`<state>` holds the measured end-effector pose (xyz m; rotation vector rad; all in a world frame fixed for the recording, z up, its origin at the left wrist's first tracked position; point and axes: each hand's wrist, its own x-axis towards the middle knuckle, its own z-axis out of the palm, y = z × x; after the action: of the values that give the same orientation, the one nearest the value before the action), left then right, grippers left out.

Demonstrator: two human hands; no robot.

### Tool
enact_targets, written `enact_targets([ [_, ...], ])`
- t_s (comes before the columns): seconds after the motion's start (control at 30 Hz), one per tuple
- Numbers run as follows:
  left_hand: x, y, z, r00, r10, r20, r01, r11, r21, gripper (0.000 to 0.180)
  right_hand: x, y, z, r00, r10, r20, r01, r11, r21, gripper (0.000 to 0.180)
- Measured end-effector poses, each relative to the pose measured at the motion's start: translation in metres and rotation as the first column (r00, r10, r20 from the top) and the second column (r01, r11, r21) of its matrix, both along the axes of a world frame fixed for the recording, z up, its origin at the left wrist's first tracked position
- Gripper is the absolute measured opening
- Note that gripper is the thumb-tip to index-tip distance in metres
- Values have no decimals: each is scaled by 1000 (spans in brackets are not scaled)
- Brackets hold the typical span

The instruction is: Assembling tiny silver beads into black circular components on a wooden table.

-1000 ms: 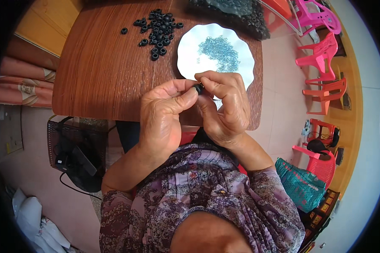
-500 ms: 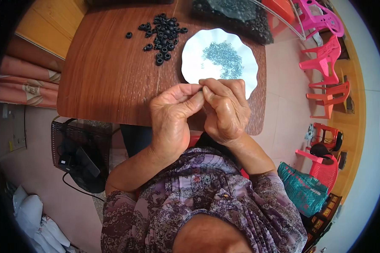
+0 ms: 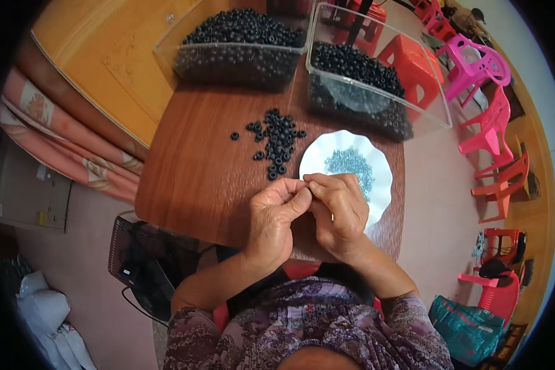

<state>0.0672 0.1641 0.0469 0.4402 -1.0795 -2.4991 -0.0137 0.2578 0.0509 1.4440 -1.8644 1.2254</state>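
My left hand [image 3: 274,219] and my right hand [image 3: 340,213] meet fingertip to fingertip above the near part of the brown table, both closed in a pinch. A dark speck shows between the fingertips, too small and too covered to name. Just beyond my right hand, partly hidden by it, is a white plate [image 3: 315,152] with a wavy rim. On it lies a spread of tiny, shiny, bluish-grey pieces [image 3: 349,166]. Past my left hand, small black ring-shaped parts [image 3: 280,136] with holes lie in a loose pile, and a single one [image 3: 234,135] sits apart to the left.
Two see-through bins full of black parts, a left bin [image 3: 240,54] and a right bin [image 3: 376,86], stand at the table's [image 3: 191,166] far side. Pink and red plastic chairs [image 3: 488,126] line the right. A dark mesh basket [image 3: 139,259] is below the table's left edge.
The view has tipped upward and shifted, so both bins now show more fully and the table sits lower in the picture. My hands keep the same fingertip pinch.
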Motion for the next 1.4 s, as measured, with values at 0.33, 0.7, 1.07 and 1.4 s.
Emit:
enact_targets([
  [0.33,-135,-150,68,918,276,-286,-370,331,-868,6,3,40,17,940,-46,338,19,996,83,40],
  [0.7,-82,-187,16,930,242,-277,-233,-197,-952,18,-6,64,-4,898,-136,418,50,976,210,26],
  [1.07,-45,-179,-55,970,239,-49,47,-380,-924,11,-3,51,-2,970,-64,235,-6,959,284,19],
  [1.4,-19,-159,-49,967,247,66,159,-377,-912,16,-43,55,-14,954,-223,203,132,915,382,13],
])
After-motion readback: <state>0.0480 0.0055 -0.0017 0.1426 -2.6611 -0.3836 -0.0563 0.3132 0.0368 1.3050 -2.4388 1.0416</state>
